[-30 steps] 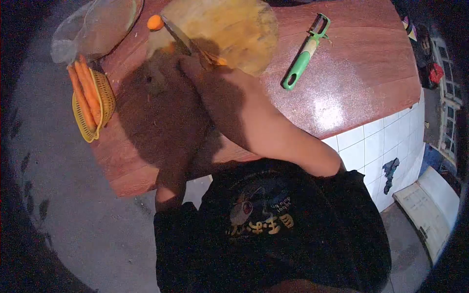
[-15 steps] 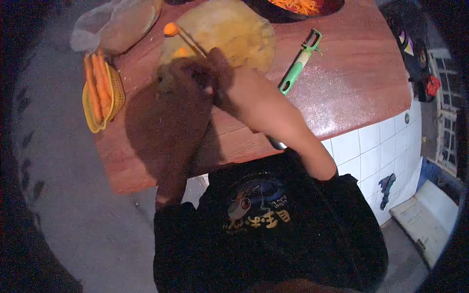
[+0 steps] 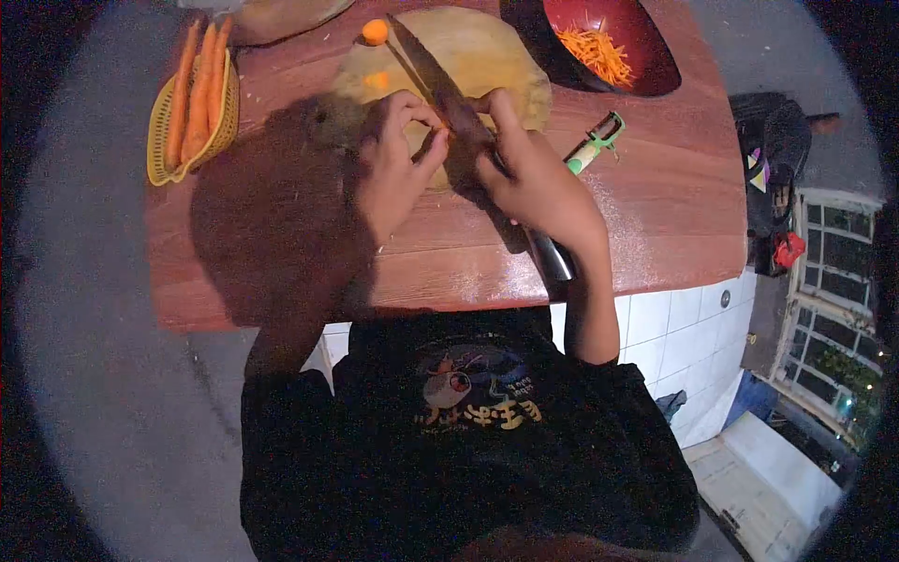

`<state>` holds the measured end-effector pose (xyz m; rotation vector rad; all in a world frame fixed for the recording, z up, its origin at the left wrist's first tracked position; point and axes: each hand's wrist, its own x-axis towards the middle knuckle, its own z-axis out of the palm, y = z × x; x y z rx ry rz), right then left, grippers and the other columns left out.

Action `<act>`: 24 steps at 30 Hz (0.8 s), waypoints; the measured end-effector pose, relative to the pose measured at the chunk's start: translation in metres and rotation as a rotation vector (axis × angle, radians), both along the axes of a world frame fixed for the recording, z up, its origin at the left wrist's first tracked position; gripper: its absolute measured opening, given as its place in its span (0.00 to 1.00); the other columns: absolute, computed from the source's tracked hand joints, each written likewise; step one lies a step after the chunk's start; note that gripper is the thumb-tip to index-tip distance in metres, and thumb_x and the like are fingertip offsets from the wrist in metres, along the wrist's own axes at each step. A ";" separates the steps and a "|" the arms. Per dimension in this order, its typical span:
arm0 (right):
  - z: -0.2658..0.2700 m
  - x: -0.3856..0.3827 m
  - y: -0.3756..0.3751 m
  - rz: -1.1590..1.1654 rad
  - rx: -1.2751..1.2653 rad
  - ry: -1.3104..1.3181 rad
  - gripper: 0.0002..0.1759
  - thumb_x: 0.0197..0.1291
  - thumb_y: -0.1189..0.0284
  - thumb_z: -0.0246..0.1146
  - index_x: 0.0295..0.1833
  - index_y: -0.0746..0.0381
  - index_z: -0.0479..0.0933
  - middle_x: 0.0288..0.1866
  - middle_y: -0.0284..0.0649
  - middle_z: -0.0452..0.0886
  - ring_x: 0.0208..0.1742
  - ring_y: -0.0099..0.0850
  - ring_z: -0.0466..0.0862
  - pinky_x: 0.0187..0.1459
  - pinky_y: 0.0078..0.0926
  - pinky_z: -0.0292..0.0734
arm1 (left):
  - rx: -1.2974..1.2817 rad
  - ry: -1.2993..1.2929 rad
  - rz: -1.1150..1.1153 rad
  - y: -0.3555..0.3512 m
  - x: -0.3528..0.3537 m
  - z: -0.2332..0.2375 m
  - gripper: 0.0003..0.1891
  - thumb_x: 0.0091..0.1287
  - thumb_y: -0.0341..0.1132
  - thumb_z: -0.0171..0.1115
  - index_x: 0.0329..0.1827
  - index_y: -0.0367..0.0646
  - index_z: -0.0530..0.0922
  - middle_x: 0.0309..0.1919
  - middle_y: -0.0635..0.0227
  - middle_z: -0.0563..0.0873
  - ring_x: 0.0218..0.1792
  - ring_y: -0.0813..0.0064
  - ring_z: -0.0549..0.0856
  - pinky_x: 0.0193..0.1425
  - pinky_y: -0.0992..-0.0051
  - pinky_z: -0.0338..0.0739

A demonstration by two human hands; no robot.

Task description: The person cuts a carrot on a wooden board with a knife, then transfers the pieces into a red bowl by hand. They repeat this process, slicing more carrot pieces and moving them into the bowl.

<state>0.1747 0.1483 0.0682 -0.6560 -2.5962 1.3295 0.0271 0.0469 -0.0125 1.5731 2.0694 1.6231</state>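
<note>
My right hand (image 3: 538, 187) is wrapped around a large kitchen knife (image 3: 435, 80), its dark blade pointing away over the round wooden cutting board (image 3: 515, 61). The shiny end of its handle sticks out below that hand. Thumb and fingers of my left hand (image 3: 403, 159) are pinched together close to the blade; whatever is between them is too small to make out, with only a hint of orange. At the far side of the board lies a carrot end (image 3: 375, 32), beside the knife tip. A flat carrot piece (image 3: 377, 81) rests nearer on the board.
Several whole carrots (image 3: 198, 103) lie in a yellow basket (image 3: 161, 122) at the left. A dark red bowl (image 3: 655, 56) of carrot shreds (image 3: 599, 58) stands at the back right. Right of the board is a green peeler (image 3: 592, 150). A plastic bag (image 3: 281, 19) sits at the back.
The view has shifted, bringing the bowl and basket more fully into sight. My hands have moved apart, and the knife in my right hand now shows plainly.
</note>
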 end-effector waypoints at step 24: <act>0.005 0.013 -0.007 0.006 0.117 -0.042 0.24 0.61 0.79 0.59 0.61 0.61 0.60 0.44 0.63 0.79 0.50 0.64 0.77 0.47 0.47 0.74 | 0.035 0.110 0.057 -0.003 0.003 0.014 0.22 0.61 0.25 0.66 0.54 0.40 0.65 0.34 0.61 0.81 0.35 0.53 0.84 0.42 0.58 0.78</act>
